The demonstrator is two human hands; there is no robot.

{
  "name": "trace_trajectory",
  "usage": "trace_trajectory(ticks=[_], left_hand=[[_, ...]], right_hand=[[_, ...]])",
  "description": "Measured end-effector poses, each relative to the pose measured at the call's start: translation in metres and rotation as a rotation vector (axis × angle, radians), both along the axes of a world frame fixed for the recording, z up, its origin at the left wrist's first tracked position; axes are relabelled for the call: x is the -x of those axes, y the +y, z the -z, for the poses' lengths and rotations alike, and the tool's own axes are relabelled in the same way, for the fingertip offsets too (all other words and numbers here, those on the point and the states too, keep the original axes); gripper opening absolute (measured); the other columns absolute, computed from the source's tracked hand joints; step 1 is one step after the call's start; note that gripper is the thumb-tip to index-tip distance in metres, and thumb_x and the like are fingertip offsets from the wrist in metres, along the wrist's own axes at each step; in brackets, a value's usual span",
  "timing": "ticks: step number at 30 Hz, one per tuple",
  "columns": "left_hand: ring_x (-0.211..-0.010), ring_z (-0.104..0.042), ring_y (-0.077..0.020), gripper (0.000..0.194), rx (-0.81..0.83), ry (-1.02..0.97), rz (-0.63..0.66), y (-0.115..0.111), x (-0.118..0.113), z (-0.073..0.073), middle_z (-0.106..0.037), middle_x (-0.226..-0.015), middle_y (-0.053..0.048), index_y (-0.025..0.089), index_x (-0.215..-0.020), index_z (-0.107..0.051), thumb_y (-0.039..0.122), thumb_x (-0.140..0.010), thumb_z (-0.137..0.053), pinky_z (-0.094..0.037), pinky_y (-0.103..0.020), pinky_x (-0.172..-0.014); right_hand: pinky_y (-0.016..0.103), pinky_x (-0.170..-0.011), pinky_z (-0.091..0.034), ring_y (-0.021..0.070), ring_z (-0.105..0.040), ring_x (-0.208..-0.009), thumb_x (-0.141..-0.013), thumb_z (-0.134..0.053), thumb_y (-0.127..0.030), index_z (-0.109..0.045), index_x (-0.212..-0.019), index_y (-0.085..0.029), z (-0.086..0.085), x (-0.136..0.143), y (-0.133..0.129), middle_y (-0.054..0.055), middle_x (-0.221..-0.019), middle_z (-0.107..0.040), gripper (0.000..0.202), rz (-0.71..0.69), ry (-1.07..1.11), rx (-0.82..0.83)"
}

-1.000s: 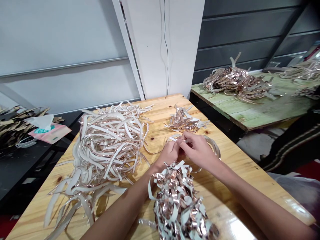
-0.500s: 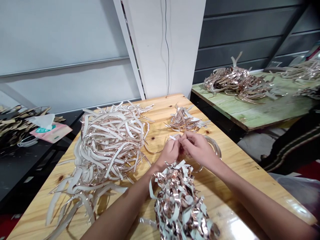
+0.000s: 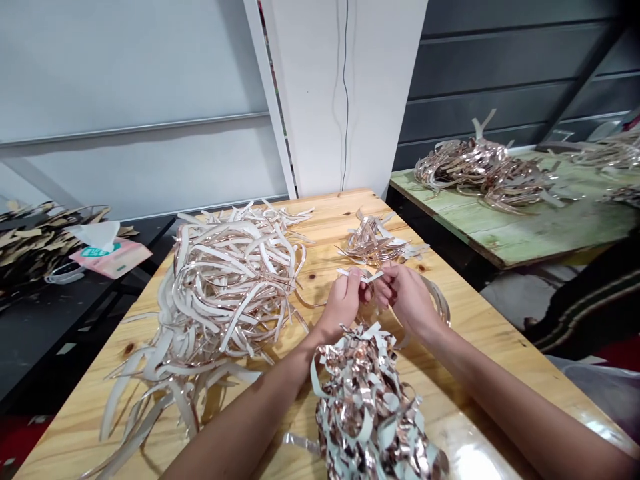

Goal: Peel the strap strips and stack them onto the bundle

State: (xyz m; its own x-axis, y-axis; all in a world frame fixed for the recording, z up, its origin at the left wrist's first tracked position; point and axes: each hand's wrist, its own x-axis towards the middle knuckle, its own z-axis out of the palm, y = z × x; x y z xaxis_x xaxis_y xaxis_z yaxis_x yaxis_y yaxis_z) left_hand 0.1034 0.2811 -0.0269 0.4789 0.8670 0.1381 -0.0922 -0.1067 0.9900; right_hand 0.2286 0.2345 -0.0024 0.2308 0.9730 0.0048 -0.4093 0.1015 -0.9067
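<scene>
Both hands meet over the wooden table, beyond a bundle of curled white and rose-gold foil strips (image 3: 373, 400). My left hand (image 3: 344, 297) is closed, thumb and finger pinching a narrow white-backed foil strip (image 3: 371, 277). Its end pokes out past the thumb. My right hand (image 3: 407, 297) pinches the same strip a short way to the right, with its other fingers curled. More of the strip material loops (image 3: 439, 300) behind the right wrist and lies on the table. Parts of the strip under the fingers are hidden.
A large heap of white and rose-gold strips (image 3: 235, 280) covers the table's left side. A smaller strip pile (image 3: 375, 240) lies at the back right. A pink tissue box (image 3: 113, 259) sits on the dark table at left. More strips (image 3: 480, 167) lie on the green table (image 3: 450, 217).
My hands, pressed together before, are now slightly apart, with a short stretch of white strip showing between them. The view has shifted a little to the left.
</scene>
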Motion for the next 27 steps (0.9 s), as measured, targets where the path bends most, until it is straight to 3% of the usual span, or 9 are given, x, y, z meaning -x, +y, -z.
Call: trace_trajectory(ticks=[4,7,9,11,13,15,21,27], left_hand=[[-0.062,-0.052,-0.0140,0.048,-0.038,-0.067,-0.040,-0.002,0.001,-0.005,-0.054,-0.065,0.002,0.021,-0.075,-0.053,0.055,-0.104,-0.040,-0.043,-0.028,-0.066],[-0.063,-0.052,-0.0139,0.048,-0.069,-0.067,-0.069,-0.004,0.001,-0.007,-0.054,-0.066,0.001,0.021,-0.075,-0.053,0.056,-0.104,-0.040,-0.043,-0.028,-0.067],[-0.063,-0.053,-0.0151,0.051,-0.068,-0.065,-0.106,-0.004,0.002,-0.006,-0.055,-0.066,0.000,0.021,-0.073,-0.053,0.058,-0.104,-0.038,-0.043,-0.030,-0.067],[-0.064,-0.053,-0.0167,0.052,-0.093,-0.060,-0.133,-0.005,0.003,-0.006,-0.055,-0.065,-0.002,0.022,-0.071,-0.052,0.058,-0.105,-0.036,-0.044,-0.032,-0.067],[-0.065,-0.053,-0.0181,0.049,-0.149,-0.051,-0.119,-0.006,0.004,-0.006,-0.055,-0.067,-0.003,0.024,-0.073,-0.052,0.055,-0.106,-0.034,-0.044,-0.034,-0.068],[-0.065,-0.052,-0.0187,0.045,-0.195,-0.041,-0.081,-0.006,0.005,-0.006,-0.055,-0.069,-0.003,0.024,-0.077,-0.051,0.052,-0.107,-0.032,-0.044,-0.035,-0.068],[-0.069,-0.048,-0.0170,0.032,-0.247,0.067,0.017,-0.003,0.005,-0.006,-0.050,-0.074,0.000,0.024,-0.080,-0.046,0.042,-0.106,-0.040,-0.041,-0.032,-0.069],[-0.066,-0.046,-0.0151,0.042,-0.183,0.151,-0.008,0.001,0.003,0.003,-0.050,-0.068,0.001,0.022,-0.076,-0.047,0.048,-0.106,-0.035,-0.038,-0.029,-0.065]], right_hand=[[0.027,-0.045,-0.037,0.0149,-0.047,-0.049,-0.092,-0.059,-0.048,-0.049,-0.065,-0.024,0.000,0.003,0.000,-0.003,-0.054,-0.045,0.038,-0.063,0.010,0.018],[0.028,-0.042,-0.035,0.0154,-0.044,-0.048,-0.095,-0.042,-0.070,-0.052,-0.066,-0.023,0.002,0.004,0.000,-0.001,-0.056,-0.048,0.056,-0.127,-0.071,0.044],[0.029,-0.043,-0.034,0.0159,-0.044,-0.049,-0.096,-0.031,-0.077,-0.054,-0.069,-0.024,0.002,0.003,-0.002,0.000,-0.058,-0.051,0.064,-0.121,-0.215,0.052],[0.030,-0.049,-0.036,0.0165,-0.047,-0.053,-0.095,-0.042,-0.075,-0.054,-0.069,-0.023,0.001,0.000,-0.004,0.000,-0.060,-0.054,0.059,-0.050,-0.497,0.035],[0.030,-0.057,-0.038,0.0169,-0.050,-0.058,-0.094,-0.058,-0.061,-0.054,-0.069,-0.022,-0.001,-0.002,-0.006,0.000,-0.063,-0.057,0.046,0.043,-0.789,-0.012],[0.031,-0.061,-0.038,0.0174,-0.052,-0.063,-0.097,-0.058,-0.050,-0.054,-0.070,-0.022,-0.001,-0.004,-0.008,0.000,-0.066,-0.059,0.039,0.081,-0.939,-0.058],[0.031,-0.058,-0.032,0.0156,-0.045,-0.058,-0.100,-0.048,-0.036,-0.046,-0.070,-0.023,0.000,-0.004,-0.008,-0.003,-0.062,-0.051,0.032,0.066,-1.037,-0.134],[0.030,-0.059,-0.037,0.0157,-0.048,-0.060,-0.098,-0.049,-0.034,-0.048,-0.069,-0.023,0.000,-0.004,-0.007,-0.003,-0.063,-0.051,0.031,0.020,-0.828,-0.081]])
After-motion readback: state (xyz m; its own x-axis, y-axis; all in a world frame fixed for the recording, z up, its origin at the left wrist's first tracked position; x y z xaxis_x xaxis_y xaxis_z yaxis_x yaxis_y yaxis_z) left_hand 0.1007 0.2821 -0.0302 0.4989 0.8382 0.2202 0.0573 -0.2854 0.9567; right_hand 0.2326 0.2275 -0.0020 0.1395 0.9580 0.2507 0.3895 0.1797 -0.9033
